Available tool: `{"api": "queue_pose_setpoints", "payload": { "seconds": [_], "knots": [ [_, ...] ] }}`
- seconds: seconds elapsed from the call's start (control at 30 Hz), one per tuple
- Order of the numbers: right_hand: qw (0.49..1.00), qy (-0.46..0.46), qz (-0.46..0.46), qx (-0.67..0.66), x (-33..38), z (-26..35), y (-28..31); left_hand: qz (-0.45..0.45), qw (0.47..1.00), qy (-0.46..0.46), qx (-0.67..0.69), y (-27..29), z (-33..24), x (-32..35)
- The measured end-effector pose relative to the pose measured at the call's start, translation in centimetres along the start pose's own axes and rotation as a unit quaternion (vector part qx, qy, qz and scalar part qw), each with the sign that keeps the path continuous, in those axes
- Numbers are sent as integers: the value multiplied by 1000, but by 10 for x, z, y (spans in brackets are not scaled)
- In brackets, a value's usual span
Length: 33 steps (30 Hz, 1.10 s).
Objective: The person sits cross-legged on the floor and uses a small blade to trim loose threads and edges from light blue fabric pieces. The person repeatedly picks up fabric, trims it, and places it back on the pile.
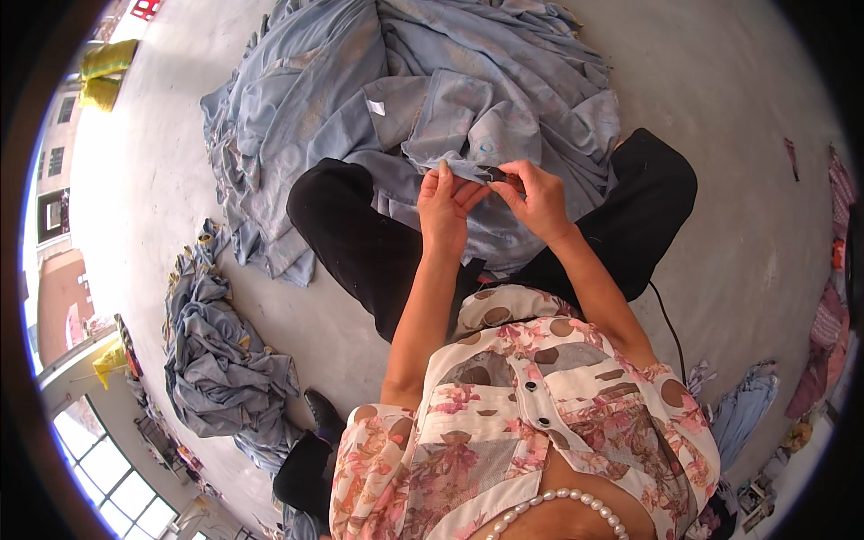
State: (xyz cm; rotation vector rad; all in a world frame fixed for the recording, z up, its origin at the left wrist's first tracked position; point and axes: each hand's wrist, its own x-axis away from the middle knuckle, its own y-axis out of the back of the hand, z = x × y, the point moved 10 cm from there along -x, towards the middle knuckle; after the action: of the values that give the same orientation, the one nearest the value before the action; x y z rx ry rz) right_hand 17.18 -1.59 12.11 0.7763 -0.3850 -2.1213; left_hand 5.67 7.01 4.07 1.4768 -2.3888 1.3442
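Observation:
A large heap of blue-grey cloth (315, 99) spreads over the floor in front of me and across my lap. My left hand (443, 205) pinches a raised edge of this cloth between thumb and fingers. Close beside it, my right hand (540, 196) grips a small black tool (490, 174), whose tip meets the cloth edge at my left fingertips. The fingers cover much of the tool, so its exact kind is hidden. A small white label (376, 108) shows on the cloth beyond my left hand.
My knees in black trousers (657, 189) flank the cloth. A second blue-grey cloth pile (220, 360) lies on the left, near another person's dark shoe (322, 416). A thin black cord (670, 328) runs along the floor at right. Folded blue cloth (745, 409) and pink cloth (814, 360) lie farther right.

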Motion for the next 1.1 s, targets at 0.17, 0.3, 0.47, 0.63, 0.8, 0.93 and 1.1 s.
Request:
{"api": "queue_pose_setpoints", "payload": {
  "seconds": [0.17, 0.3, 0.47, 0.63, 0.8, 0.93, 1.1],
  "knots": [
    [996, 25, -18, 84, 1, 2, 2, -11, 1000, 6, 4, -5, 3, 2],
    [977, -128, -113, -129, 10, -31, 20, -17, 1000, 11, 12, -4, 3, 2],
    [997, -65, -26, -23, 8, -11, 10, -16, 1000, -6, -10, -5, 1, 2],
    [999, -11, -17, 35, -3, 6, 7, -11, 998, -31, -62, -8, 7, 5],
    [998, -20, -14, 52, 0, 1, 4, 8, 998, -23, -56, -13, 16, 6],
    [981, -115, -109, -115, 9, -29, 13, -1, 1000, 5, -28, -16, 22, 8],
    [987, -141, -1, -75, 11, -25, 9, 4, 998, -20, -54, -10, 18, 5]
  ]
}}
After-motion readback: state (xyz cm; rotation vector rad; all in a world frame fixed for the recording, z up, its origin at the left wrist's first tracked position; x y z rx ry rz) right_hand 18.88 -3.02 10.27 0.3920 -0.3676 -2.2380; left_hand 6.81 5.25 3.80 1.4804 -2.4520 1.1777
